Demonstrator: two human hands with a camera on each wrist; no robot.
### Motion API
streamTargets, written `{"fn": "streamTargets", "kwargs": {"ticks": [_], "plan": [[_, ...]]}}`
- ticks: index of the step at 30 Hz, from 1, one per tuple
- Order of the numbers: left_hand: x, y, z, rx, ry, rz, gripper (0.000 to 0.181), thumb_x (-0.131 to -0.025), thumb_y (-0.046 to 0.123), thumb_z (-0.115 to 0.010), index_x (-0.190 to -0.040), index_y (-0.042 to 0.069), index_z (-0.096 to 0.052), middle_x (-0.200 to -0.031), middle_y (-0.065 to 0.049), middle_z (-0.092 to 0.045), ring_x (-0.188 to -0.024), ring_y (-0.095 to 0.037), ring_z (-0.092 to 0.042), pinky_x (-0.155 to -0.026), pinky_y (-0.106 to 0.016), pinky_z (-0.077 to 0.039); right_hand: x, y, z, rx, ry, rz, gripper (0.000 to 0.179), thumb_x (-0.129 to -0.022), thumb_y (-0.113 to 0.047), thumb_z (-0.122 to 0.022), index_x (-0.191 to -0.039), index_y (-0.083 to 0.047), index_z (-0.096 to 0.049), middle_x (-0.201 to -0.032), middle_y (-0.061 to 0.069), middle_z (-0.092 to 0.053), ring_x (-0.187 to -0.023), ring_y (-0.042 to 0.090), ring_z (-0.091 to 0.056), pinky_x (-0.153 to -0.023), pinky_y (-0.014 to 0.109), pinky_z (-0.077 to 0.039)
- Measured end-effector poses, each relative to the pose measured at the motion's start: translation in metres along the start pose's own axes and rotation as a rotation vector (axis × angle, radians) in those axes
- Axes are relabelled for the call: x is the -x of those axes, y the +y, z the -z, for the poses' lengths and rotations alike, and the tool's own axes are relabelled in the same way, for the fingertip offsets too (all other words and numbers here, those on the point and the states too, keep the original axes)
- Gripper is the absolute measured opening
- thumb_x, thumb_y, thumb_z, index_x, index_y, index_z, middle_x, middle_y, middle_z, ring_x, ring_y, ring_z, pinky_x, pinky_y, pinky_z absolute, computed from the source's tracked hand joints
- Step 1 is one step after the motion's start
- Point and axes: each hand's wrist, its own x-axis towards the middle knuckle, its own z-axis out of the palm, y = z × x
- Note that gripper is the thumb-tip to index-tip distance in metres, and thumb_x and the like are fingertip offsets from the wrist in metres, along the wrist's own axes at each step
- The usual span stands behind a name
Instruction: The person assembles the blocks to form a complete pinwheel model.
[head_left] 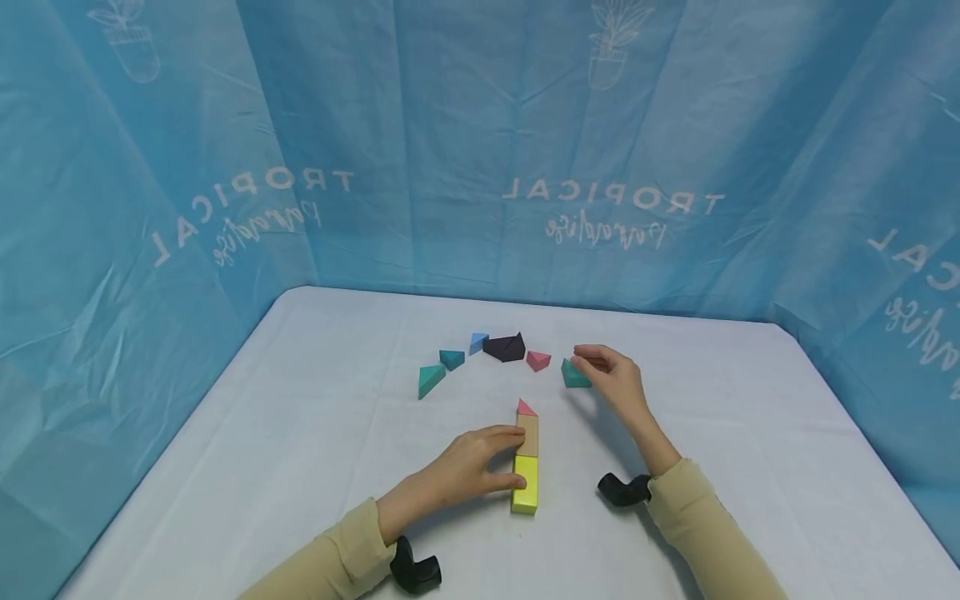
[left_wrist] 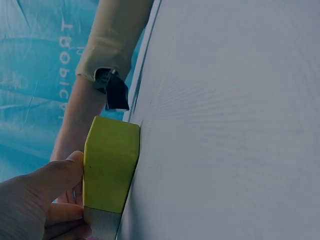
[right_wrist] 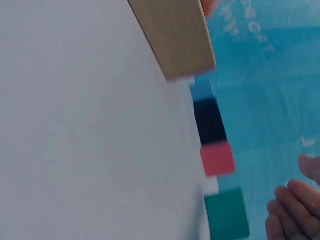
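My left hand (head_left: 465,467) lies along two blocks set end to end, its fingers fairly straight. Its thumb touches the yellow block (head_left: 527,487) and its fingertips rest at the wooden block (head_left: 528,433); the left wrist view shows the thumb against the side of the yellow block (left_wrist: 112,165). A small pink triangular block (head_left: 526,407) tops that row. My right hand (head_left: 617,379) is at the green block (head_left: 574,375), overlapping it in the head view. In the right wrist view, a gap shows between those loosely bent fingers (right_wrist: 297,205) and the green block (right_wrist: 227,215).
An arc of blocks lies farther back: a pink block (head_left: 538,360), a black block (head_left: 506,347), a blue block (head_left: 478,342), a teal block (head_left: 452,359) and a green triangular block (head_left: 431,380). A blue printed curtain (head_left: 465,150) hangs behind the white table (head_left: 315,400).
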Motion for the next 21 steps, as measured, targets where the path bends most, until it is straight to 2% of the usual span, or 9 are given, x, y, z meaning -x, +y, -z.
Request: {"fn": "streamTargets", "kwargs": {"ticks": [2,5,11,14,21], "plan": [[0.0,0.0,0.0,-0.002,0.004,-0.005,0.061,-0.085,0.045,-0.066,-0.131,0.006,-0.056,-0.134,-0.003,-0.053,-0.126,-0.016,-0.046,-0.101,-0.034,-0.04,-0.004,0.009,0.007,-0.01,-0.022,-0.013,0.043,-0.087,-0.036,-0.068,-0.119,-0.007,-0.064,-0.114,0.005,-0.065,-0.104,0.019,-0.06,-0.086,0.027,-0.05],[0.001,0.0,0.0,-0.004,0.008,-0.014,0.061,-0.085,0.045,-0.067,-0.13,0.005,-0.056,-0.134,-0.004,-0.053,-0.126,-0.016,-0.046,-0.101,-0.034,-0.04,-0.006,0.016,0.013,-0.016,-0.08,-0.033,0.046,-0.087,-0.032,-0.069,-0.123,-0.004,-0.062,-0.12,0.009,-0.062,-0.111,0.024,-0.057,-0.091,0.035,-0.047],[0.001,0.0,0.0,-0.002,0.006,-0.012,0.06,-0.085,0.045,-0.067,-0.13,0.005,-0.056,-0.135,-0.003,-0.053,-0.126,-0.015,-0.045,-0.101,-0.034,-0.04,-0.006,0.03,0.01,0.01,-0.181,-0.056,0.049,-0.084,-0.034,-0.072,-0.124,-0.008,-0.062,-0.123,0.009,-0.06,-0.112,0.024,-0.057,-0.093,0.038,-0.047],[0.001,0.001,0.001,0.0,0.001,-0.006,0.061,-0.085,0.045,-0.066,-0.13,0.006,-0.056,-0.135,-0.003,-0.052,-0.126,-0.015,-0.045,-0.101,-0.034,-0.04,-0.005,0.035,0.006,0.024,-0.195,-0.042,0.049,-0.083,-0.035,-0.073,-0.123,-0.009,-0.063,-0.123,0.009,-0.06,-0.111,0.023,-0.058,-0.091,0.037,-0.048],[0.001,0.001,0.001,0.0,-0.001,0.001,0.06,-0.085,0.045,-0.067,-0.131,0.006,-0.056,-0.135,-0.003,-0.052,-0.126,-0.015,-0.045,-0.101,-0.034,-0.04,-0.003,0.037,0.002,0.03,-0.167,0.017,0.042,-0.083,-0.029,-0.073,-0.118,-0.007,-0.065,-0.118,0.012,-0.063,-0.102,0.025,-0.062,-0.084,0.038,-0.052]]}}
